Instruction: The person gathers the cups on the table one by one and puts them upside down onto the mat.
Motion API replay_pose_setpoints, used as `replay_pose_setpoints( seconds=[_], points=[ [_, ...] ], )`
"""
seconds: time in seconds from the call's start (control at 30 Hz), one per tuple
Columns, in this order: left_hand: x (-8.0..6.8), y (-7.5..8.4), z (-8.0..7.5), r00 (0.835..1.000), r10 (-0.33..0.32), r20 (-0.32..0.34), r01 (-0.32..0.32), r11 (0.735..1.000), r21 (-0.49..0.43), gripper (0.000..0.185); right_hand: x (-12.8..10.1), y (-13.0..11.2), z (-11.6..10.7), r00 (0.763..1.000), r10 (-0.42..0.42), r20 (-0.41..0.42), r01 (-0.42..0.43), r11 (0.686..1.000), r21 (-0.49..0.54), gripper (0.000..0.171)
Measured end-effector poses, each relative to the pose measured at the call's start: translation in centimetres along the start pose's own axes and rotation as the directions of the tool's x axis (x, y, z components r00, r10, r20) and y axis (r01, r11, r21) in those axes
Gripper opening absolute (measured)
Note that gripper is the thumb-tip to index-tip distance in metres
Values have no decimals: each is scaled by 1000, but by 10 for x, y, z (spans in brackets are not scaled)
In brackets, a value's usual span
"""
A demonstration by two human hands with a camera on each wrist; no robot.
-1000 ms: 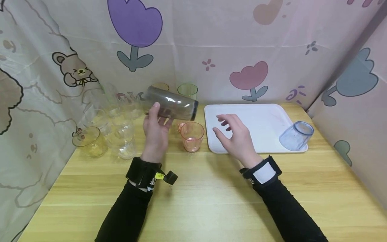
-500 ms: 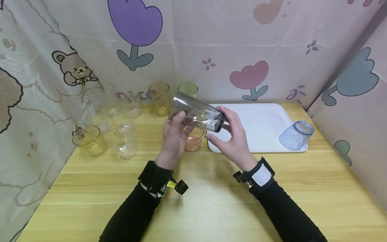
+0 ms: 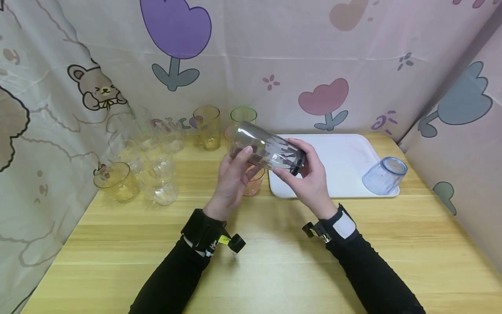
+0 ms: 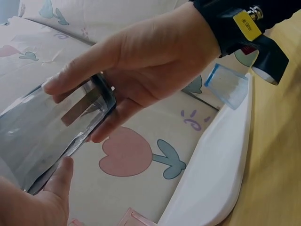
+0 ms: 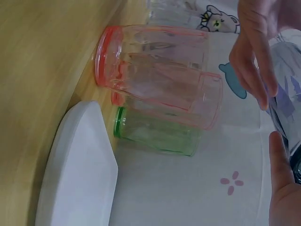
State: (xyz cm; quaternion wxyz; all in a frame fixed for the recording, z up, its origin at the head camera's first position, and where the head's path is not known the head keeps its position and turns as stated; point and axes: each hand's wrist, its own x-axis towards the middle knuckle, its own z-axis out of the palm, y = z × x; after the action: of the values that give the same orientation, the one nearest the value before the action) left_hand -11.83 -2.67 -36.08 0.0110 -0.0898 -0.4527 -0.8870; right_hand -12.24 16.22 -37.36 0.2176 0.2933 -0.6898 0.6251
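Observation:
A smoky grey clear tumbler [image 3: 266,150] lies sideways in the air above the table, by the left edge of the white tray [image 3: 345,152]. My left hand [image 3: 232,176] grips its left part from below, thumb on the wall. My right hand [image 3: 307,176] curls round its dark-edged right end. In the left wrist view the tumbler [image 4: 47,136] fills the lower left, with the right hand [image 4: 141,70] wrapped over its end. The right wrist view catches only the tumbler's edge [image 5: 289,108].
A bluish cup [image 3: 383,175] lies tilted on the tray's right end. A pink cup [image 3: 254,184] stands half hidden behind my left hand. Green [image 3: 243,115] and yellow [image 3: 208,126] cups stand at the back, clear glasses [image 3: 157,174] and a yellow mug [image 3: 117,182] on the left.
My left hand carried the tumbler to the right, towards the tray. My right hand rose from over the tray and took hold of the tumbler's right end.

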Motion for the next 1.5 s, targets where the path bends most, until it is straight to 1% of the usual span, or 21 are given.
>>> replay_pose_setpoints(
  seconds=[0.07,0.2,0.23,0.4,0.6,0.67,0.7,0.73,0.77,0.8,0.83,0.9,0.93,1.0,1.03,1.1,1.17,1.23,1.3,1.37,1.5],
  points=[
    [1,0,0,1000,-2,4,2,1000,-9,49,1,-1,0,1000,16,-9,-16,1000,19,74],
    [1,1,1,1000,7,28,-6,1000,-26,75,3,-3,-4,999,28,-26,-26,998,59,72],
    [0,1,2,999,10,36,-9,1000,-25,75,3,-4,-5,999,29,-33,-26,997,70,72],
    [-3,3,5,997,24,71,-29,998,64,47,7,-8,-14,995,42,-92,-28,989,142,67],
    [-5,-1,9,992,62,107,-82,979,189,36,13,-14,-26,979,37,-202,6,978,208,58],
    [-6,-4,11,986,83,142,-118,958,260,33,15,-16,-31,974,35,-226,13,978,210,57],
    [-7,-6,12,981,99,165,-149,935,321,32,16,-16,-33,971,38,-235,11,978,207,58],
    [-8,-8,12,973,119,200,-191,899,393,30,17,-17,-35,968,49,-247,3,979,205,59],
    [-9,-10,13,961,136,239,-238,850,471,28,18,-18,-37,964,60,-258,-8,980,199,60],
    [-10,-12,15,946,156,286,-295,783,548,27,19,-19,-40,961,74,-268,-23,982,187,62],
    [-12,-13,16,926,175,334,-357,695,624,26,20,-20,-42,957,88,-278,-40,984,173,64],
    [-13,-17,19,884,195,425,-463,495,735,24,21,-21,-47,948,113,-298,-74,987,140,67],
    [-14,-18,21,864,192,466,-503,396,768,23,22,-21,-50,943,122,-308,-87,988,125,68],
    [-14,-22,24,839,160,520,-543,215,811,22,22,-21,-55,938,133,-321,-108,990,93,69],
    [-14,-24,26,834,134,535,-550,128,825,21,23,-20,-58,936,137,-325,-116,990,83,70],
    [-13,-28,30,834,66,547,-547,-21,837,18,25,-19,-64,932,145,-332,-130,989,65,71],
    [-12,-32,33,841,-16,540,-537,-146,831,15,27,-17,-69,928,147,-342,-149,989,22,72],
    [-11,-37,35,849,-92,520,-526,-241,816,15,29,-15,-75,923,147,-355,-174,984,-47,74],
    [-10,-42,36,856,-161,491,-516,-303,801,17,31,-12,-83,918,141,-370,-205,969,-141,76],
    [-9,-47,35,863,-210,459,-505,-332,797,20,32,-10,-90,914,134,-383,-238,942,-237,77],
    [-7,-56,33,859,-269,436,-509,-355,784,20,36,-5,-107,911,144,-388,-301,873,-384,77]
  ],
)
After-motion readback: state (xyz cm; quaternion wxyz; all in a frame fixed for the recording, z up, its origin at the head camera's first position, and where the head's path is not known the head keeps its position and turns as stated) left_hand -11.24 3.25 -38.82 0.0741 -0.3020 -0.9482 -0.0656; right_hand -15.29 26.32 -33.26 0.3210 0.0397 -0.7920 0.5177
